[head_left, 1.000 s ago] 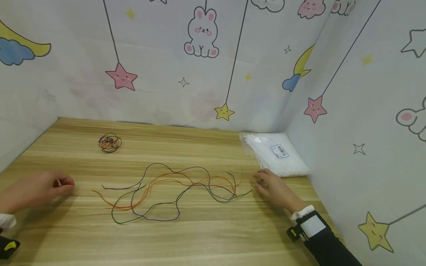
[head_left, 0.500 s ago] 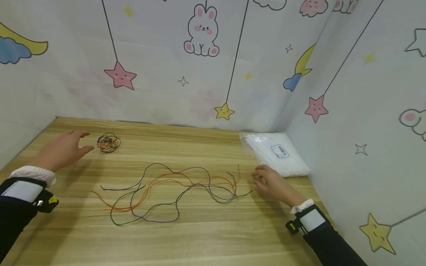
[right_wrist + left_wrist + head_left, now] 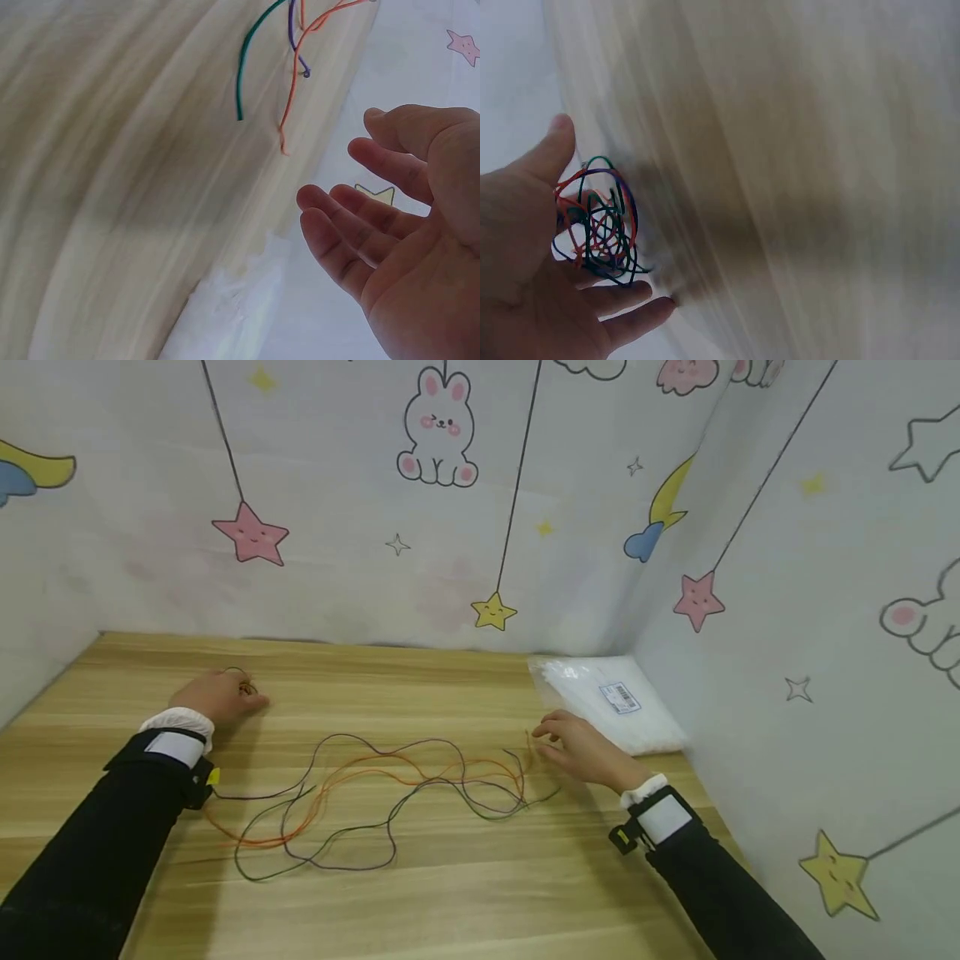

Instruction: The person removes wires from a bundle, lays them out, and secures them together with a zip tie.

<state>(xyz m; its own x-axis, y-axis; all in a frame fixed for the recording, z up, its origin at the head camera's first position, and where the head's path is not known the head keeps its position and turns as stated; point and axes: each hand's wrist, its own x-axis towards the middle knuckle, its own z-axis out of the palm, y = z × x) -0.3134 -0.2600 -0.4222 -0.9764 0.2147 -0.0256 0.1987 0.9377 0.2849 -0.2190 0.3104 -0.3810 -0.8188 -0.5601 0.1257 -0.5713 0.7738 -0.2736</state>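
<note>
A small tangle of coloured cords [image 3: 604, 225], red, green and purple, sits in my left hand [image 3: 217, 697] at the back left of the table. In the left wrist view the fingers curl behind it and the thumb sticks up beside it; in the head view the hand covers most of it. My right hand [image 3: 577, 747] hovers by the right ends of the loose cords [image 3: 390, 777], fingers loosely bent and holding nothing. The end of an orange cord [image 3: 283, 139] lies closest to it, apart from the fingertips. Green and purple cord ends are nearby.
Beyond the right hand lies a clear plastic bag of white material [image 3: 611, 706] with a barcode label, against the right wall. Patterned white cloth walls [image 3: 337, 593] stand along the back and sides of the wooden table [image 3: 420, 910].
My left hand has gone from the left side of the table forward and right to the cord tangle, and now holds it. My right hand has shifted slightly left.
</note>
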